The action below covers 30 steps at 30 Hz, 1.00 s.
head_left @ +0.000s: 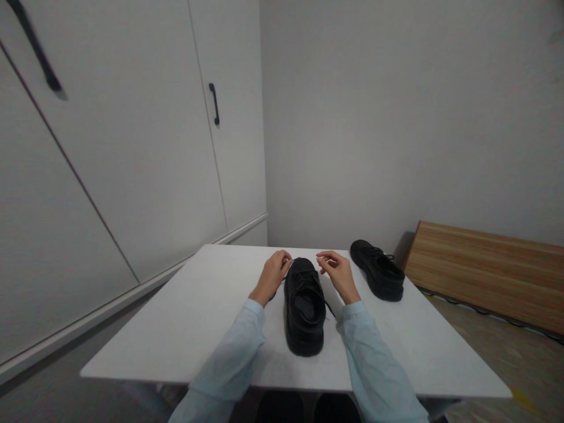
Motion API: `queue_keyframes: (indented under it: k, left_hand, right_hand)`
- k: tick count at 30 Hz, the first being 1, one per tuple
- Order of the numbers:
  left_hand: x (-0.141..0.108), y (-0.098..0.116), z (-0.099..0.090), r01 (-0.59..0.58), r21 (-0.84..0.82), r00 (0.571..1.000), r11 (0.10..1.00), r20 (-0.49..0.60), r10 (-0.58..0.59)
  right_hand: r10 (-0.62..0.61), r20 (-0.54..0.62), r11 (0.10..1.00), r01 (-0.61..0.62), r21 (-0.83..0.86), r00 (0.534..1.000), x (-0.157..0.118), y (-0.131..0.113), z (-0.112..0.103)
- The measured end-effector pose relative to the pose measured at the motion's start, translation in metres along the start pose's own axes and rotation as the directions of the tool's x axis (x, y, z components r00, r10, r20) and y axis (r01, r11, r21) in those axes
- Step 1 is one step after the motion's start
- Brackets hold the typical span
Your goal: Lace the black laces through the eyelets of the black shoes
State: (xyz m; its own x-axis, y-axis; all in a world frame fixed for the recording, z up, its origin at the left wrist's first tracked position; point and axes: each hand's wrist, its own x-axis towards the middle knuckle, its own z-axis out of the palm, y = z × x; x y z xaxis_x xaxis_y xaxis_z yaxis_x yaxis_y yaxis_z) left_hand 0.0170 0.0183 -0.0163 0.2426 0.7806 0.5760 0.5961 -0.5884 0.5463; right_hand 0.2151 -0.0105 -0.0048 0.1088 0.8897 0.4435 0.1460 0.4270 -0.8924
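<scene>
Fingers of the left hand (274, 272) are curled and pinched at the far left side of a black shoe (304, 306), seemingly closed on a thin lace end, though the lace itself is too fine to make out clearly. Fingers of the right hand (338, 274) are likewise bent inward, thumb and forefinger meeting just beside the shoe's far right side; a dark lace (329, 308) trails down the shoe's right flank toward the near sleeve.

The shoe stands upright in the middle of a white table (189, 329), heel toward the near edge and toe pointing far, with both light blue sleeves lying along its sides. Its heel stops short of the near edge, with a strip of bare top between.

A second black shoe (378, 269) sits far right on the table, well apart from the first, close to the far right corner.

Left of the hands the tabletop runs bare out to its left edge. Beyond that edge stand white cupboard doors (132, 153) with black handles. Right of the table a wooden board (484, 270) leans at the foot of the wall.
</scene>
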Motion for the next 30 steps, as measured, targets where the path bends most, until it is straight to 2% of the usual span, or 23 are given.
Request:
queue_keyframes:
  k: [6,13,21,26,28,30]
  left_hand:
    - [-0.001,0.010,0.002,-0.058,-0.052,0.998,0.997,0.031,0.060]
    - [-0.003,0.018,0.004,-0.136,-0.058,0.991,0.989,0.011,0.137]
    - [-0.004,0.023,0.009,-0.148,-0.080,0.989,0.986,-0.033,0.146]
    - [-0.004,0.024,0.009,-0.147,-0.087,0.989,0.985,-0.041,0.144]
    - [-0.004,0.026,0.009,-0.139,-0.115,0.990,0.984,-0.045,0.134]
    - [-0.005,0.027,0.008,-0.108,-0.153,0.994,0.982,-0.043,0.102]
  right_hand:
    - [-0.097,0.053,0.985,0.104,-0.138,0.994,-0.003,-0.008,0.000]
    - [-0.246,0.135,0.931,0.273,-0.243,0.960,-0.005,-0.010,0.004]
    - [-0.271,0.197,0.901,0.320,-0.293,0.942,-0.005,-0.010,0.008]
    - [-0.322,0.207,0.803,0.382,-0.458,0.924,-0.004,-0.008,0.008]
    - [-0.331,0.196,0.770,0.384,-0.510,0.923,-0.005,-0.008,0.007]
    - [-0.329,0.155,0.774,0.360,-0.521,0.932,-0.005,-0.009,0.005]
